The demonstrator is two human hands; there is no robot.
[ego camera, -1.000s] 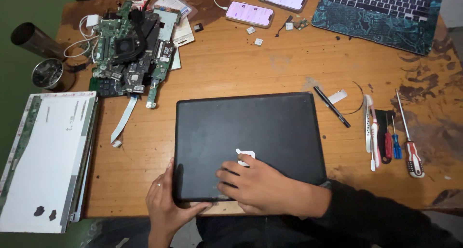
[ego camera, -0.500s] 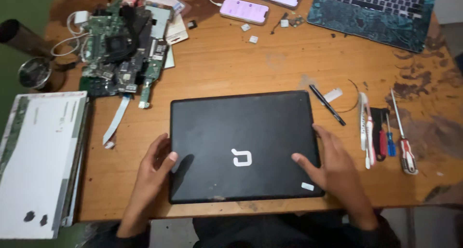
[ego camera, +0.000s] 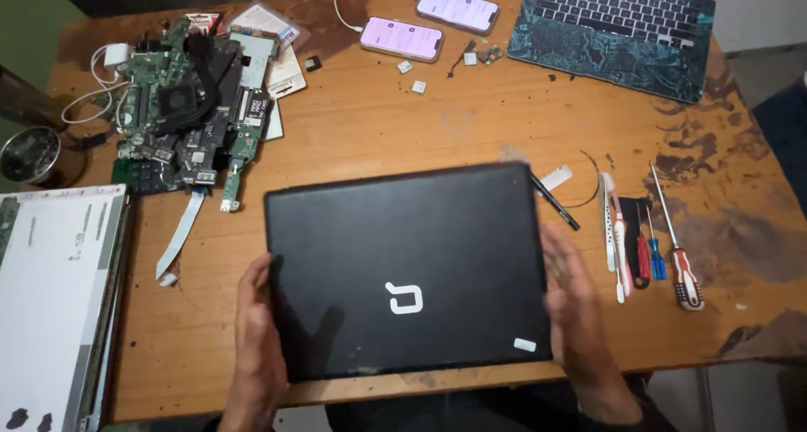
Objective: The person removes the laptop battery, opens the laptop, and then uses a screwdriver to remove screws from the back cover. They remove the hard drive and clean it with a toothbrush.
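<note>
Head view: holding the black laptop shell (ego camera: 403, 264) by its two short edges, lid side up, lying flat on the desk (ego camera: 403, 129) near its front edge. Left hand (ego camera: 256, 348) clasping the left edge, thumb resting on top; right hand (ego camera: 576, 314) pressing open-palmed against the right edge, fingers blurred and stretched out, not clenching. Probably handling the whole shell, squaring or lifting it. Next calling for an even two-sided grip, keeping clear of the pen (ego camera: 555, 203) and screwdrivers (ego camera: 672, 247) just beside the right hand.
</note>
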